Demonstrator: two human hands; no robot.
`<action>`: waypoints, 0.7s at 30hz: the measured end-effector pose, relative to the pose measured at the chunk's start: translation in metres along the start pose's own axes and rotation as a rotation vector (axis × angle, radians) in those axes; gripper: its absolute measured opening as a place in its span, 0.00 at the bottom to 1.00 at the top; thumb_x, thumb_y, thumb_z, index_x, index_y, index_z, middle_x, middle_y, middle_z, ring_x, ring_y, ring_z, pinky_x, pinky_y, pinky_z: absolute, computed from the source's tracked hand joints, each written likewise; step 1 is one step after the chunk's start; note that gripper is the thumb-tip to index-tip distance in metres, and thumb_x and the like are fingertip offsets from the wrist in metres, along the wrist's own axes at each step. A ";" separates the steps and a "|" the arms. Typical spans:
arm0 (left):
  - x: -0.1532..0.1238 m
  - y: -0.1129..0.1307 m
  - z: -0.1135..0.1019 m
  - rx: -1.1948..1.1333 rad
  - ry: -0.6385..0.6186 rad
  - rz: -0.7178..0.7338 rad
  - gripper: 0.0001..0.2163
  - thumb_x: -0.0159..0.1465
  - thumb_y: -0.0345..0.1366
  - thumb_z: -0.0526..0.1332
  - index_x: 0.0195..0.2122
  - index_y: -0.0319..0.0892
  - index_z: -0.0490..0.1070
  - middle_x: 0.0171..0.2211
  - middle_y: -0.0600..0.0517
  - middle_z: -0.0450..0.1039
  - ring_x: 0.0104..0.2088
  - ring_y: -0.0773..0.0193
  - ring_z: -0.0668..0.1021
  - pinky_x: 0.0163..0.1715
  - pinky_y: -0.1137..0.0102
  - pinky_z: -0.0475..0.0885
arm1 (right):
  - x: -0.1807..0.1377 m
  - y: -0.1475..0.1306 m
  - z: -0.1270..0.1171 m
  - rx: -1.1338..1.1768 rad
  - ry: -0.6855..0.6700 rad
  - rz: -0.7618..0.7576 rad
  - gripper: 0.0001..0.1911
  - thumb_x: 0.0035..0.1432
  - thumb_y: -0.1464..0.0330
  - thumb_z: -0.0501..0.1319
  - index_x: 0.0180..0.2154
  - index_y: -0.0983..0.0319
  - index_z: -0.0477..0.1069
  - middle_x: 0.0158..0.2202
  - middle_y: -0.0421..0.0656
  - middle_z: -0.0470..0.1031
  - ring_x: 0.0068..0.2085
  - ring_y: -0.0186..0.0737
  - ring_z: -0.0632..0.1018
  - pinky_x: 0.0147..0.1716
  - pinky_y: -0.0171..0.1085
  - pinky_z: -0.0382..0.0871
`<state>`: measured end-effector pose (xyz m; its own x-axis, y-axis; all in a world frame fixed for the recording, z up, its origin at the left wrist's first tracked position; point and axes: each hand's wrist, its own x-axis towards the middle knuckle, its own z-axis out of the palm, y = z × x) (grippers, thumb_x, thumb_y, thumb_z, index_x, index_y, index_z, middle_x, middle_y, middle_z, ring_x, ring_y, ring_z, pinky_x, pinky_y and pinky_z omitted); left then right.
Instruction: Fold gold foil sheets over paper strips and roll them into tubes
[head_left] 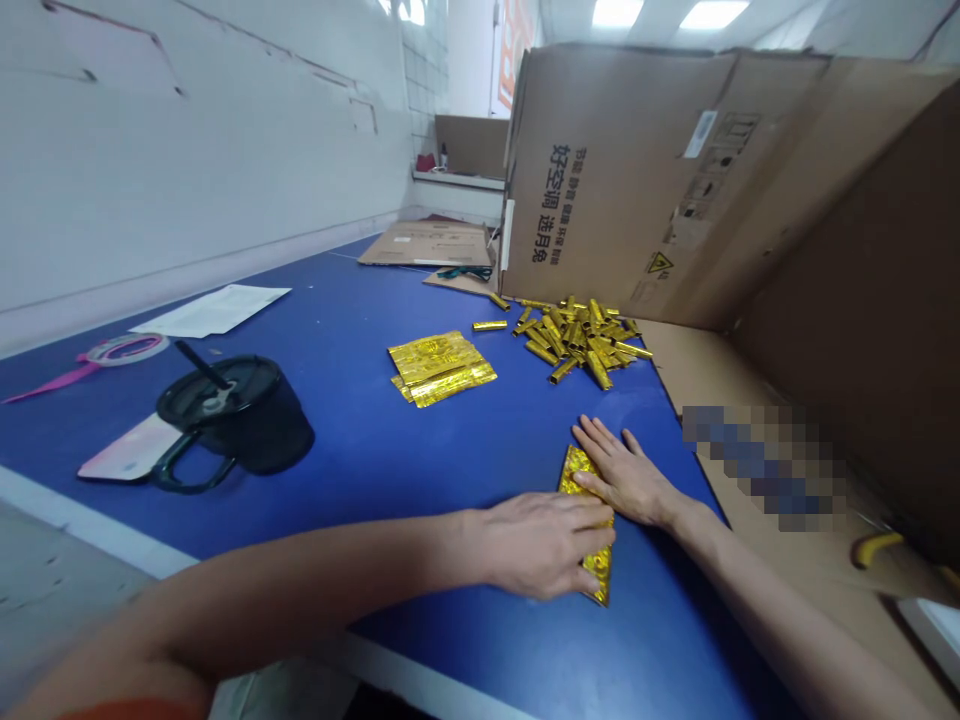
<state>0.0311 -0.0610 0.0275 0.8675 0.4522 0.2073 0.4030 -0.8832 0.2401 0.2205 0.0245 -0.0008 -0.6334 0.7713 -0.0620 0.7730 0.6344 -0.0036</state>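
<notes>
A gold foil sheet (579, 470) lies flat on the blue table (390, 440) close to the near edge. My left hand (540, 542) rests on its near part with the fingers stretched out flat. My right hand (626, 475) lies palm down on its right side, fingers spread. Further off sits a stack of gold foil sheets (439, 367), and beyond it a heap of rolled gold tubes (581, 338).
A black lidded mug with a straw (236, 412) stands at the left on a pink-edged card (124, 448). A tape roll (124, 349) and white paper (214, 308) lie behind it. A large cardboard box (675, 170) walls the right side; flat cardboard (431, 243) lies at the back.
</notes>
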 end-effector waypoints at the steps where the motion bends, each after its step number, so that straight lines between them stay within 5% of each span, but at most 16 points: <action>1: 0.001 0.001 0.005 0.001 -0.016 -0.016 0.26 0.60 0.46 0.51 0.53 0.30 0.57 0.54 0.40 0.56 0.56 0.57 0.56 0.55 0.69 0.50 | 0.001 0.001 0.000 0.001 -0.002 -0.013 0.35 0.56 0.50 0.38 0.59 0.63 0.42 0.62 0.48 0.38 0.60 0.45 0.41 0.54 0.56 0.40; 5: -0.002 0.005 0.013 -0.018 -0.090 -0.042 0.36 0.56 0.55 0.51 0.56 0.29 0.49 0.58 0.38 0.47 0.59 0.54 0.50 0.56 0.65 0.44 | 0.001 0.001 -0.001 0.009 0.010 -0.022 0.35 0.56 0.50 0.38 0.59 0.63 0.42 0.62 0.49 0.38 0.60 0.45 0.41 0.54 0.56 0.40; 14: -0.009 0.012 0.011 -0.058 -0.093 -0.048 0.38 0.51 0.58 0.53 0.57 0.38 0.50 0.59 0.41 0.45 0.58 0.50 0.49 0.55 0.59 0.46 | 0.000 -0.001 -0.002 0.029 0.020 -0.012 0.35 0.56 0.50 0.39 0.60 0.62 0.41 0.62 0.47 0.38 0.60 0.45 0.42 0.54 0.56 0.39; 21: -0.013 0.019 0.011 -0.078 -0.145 -0.092 0.40 0.53 0.58 0.50 0.59 0.33 0.44 0.60 0.40 0.40 0.59 0.52 0.44 0.56 0.60 0.41 | 0.001 -0.002 -0.001 0.033 0.023 0.009 0.33 0.57 0.51 0.37 0.59 0.62 0.42 0.62 0.47 0.38 0.60 0.44 0.42 0.54 0.54 0.40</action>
<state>0.0306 -0.0851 0.0192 0.8631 0.5032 0.0433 0.4640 -0.8239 0.3254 0.2182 0.0240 0.0001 -0.6266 0.7783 -0.0396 0.7793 0.6256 -0.0358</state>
